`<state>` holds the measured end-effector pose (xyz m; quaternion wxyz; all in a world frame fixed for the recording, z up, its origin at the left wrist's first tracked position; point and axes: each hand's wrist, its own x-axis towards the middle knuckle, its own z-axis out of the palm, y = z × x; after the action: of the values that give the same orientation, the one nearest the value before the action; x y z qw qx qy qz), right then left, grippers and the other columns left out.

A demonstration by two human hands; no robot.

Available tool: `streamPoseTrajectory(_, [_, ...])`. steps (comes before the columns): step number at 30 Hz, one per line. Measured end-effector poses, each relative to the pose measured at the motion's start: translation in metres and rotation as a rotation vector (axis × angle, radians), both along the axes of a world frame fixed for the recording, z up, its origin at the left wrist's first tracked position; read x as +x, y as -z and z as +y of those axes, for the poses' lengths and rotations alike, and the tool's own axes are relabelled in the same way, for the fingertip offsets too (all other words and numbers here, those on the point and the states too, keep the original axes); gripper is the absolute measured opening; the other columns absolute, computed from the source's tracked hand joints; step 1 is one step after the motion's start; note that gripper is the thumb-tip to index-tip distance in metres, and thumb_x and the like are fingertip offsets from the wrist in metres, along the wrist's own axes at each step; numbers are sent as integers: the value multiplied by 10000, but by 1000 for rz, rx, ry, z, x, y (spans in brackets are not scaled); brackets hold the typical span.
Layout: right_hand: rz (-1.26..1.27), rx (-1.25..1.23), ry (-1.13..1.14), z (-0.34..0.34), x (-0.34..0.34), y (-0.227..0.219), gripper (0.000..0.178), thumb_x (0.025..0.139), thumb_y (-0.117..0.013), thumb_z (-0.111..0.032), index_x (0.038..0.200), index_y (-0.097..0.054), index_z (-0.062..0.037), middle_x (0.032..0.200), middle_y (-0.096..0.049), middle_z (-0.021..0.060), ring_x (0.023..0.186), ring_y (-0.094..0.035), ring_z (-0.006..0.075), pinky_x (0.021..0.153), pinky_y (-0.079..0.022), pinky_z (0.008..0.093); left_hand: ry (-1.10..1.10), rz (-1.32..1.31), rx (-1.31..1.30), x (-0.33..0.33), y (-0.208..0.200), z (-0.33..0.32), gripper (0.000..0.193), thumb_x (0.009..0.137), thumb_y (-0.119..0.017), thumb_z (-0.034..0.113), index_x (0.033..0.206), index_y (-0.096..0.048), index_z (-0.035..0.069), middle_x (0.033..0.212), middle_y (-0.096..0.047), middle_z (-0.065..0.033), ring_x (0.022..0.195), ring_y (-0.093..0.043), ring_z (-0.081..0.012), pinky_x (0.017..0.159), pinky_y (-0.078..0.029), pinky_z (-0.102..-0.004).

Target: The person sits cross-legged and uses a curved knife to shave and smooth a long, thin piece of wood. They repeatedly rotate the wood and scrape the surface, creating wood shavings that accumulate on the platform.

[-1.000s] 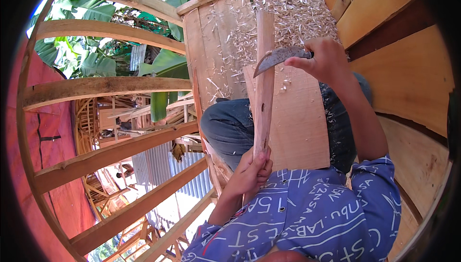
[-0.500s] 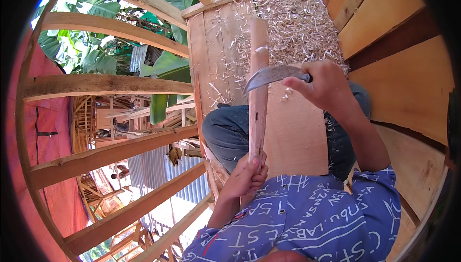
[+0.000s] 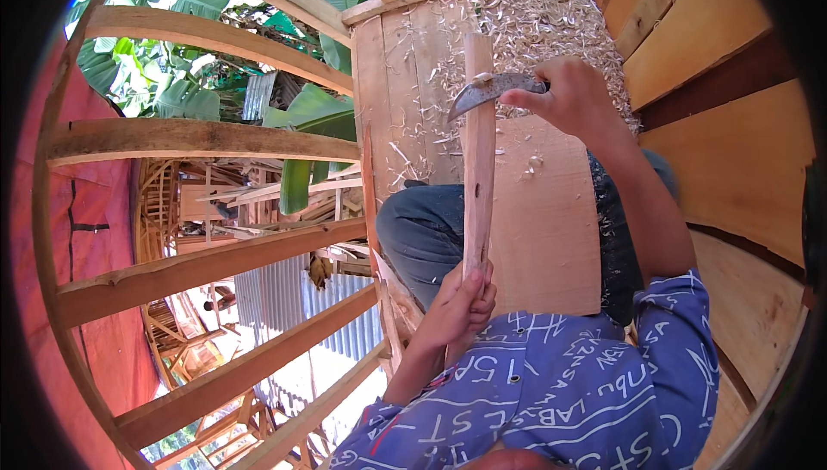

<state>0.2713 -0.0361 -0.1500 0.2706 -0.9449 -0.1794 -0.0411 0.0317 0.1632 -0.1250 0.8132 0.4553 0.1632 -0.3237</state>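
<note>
My left hand [image 3: 466, 305] is closed round the near end of a long, pale wooden stick [image 3: 479, 181], which points away from me over the plank floor. Across the stick's upper part lies the curved blade of a knife [image 3: 491, 93], with a shaving curled against its edge. My right hand [image 3: 573, 99] grips the knife's dark handle, mostly hidden in the fist, with the thumb stretched along toward the blade. Below the stick's lower half sits a flat wooden board [image 3: 543, 220] between my bent legs.
Curly wood shavings [image 3: 560, 31] cover the far floor planks [image 3: 388, 82]. A slatted wooden railing [image 3: 207, 140] runs along the left, with banana leaves and corrugated sheets beyond it. Wide wooden boards [image 3: 724, 138] form a wall on the right. A red sheet [image 3: 95, 237] hangs at far left.
The knife in my right hand has moved farther up the stick, away from me. The view has shifted slightly, and my left hand keeps its hold on the stick.
</note>
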Motion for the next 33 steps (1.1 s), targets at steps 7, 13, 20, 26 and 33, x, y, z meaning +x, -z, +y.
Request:
streamPoseTrajectory(7, [194, 459, 379, -31, 71, 37, 808, 786, -418, -788, 493, -429, -35, 455, -397, 40, 463, -465, 161, 467, -372, 377, 29, 48, -8, -11, 11, 1, 343, 976, -399, 462, 949, -377, 121, 579, -262, 49, 446, -229, -35, 375, -186, -193])
streamPoseTrajectory(13, [143, 252, 329, -69, 37, 11, 817, 795, -463, -752, 507, -504, 12, 450, -418, 61, 474, -491, 180, 496, -411, 368, -60, 69, -74, -11, 16, 27, 332, 993, -357, 448, 940, -375, 122, 576, -272, 46, 433, -231, -36, 365, -198, -190])
streamPoseTrajectory(20, [150, 51, 10, -5, -44, -8, 798, 769, -495, -750, 576, -595, 17, 501, -520, 157, 534, -592, 287, 529, -458, 421, 43, 16, 53, 2, 2, 8, 389, 974, -378, 491, 928, -361, 105, 563, -254, 46, 430, -219, -38, 369, -186, -201])
streamPoseTrajectory(26, [93, -41, 22, -12, -11, 9, 830, 720, -486, -806, 548, -566, 3, 505, -522, 160, 510, -582, 281, 511, -462, 410, 39, 31, 132, -3, 1, 0, 376, 975, -392, 478, 940, -370, 105, 581, -272, 43, 440, -227, -38, 384, -187, -208])
streamPoseTrajectory(33, [167, 244, 517, -90, 70, 28, 787, 816, -489, -710, 541, -481, 28, 459, -399, 82, 478, -429, 168, 500, -387, 382, 161, -53, 94, -12, -11, -16, 374, 972, -395, 486, 937, -373, 114, 592, -276, 48, 465, -243, -38, 390, -188, -205])
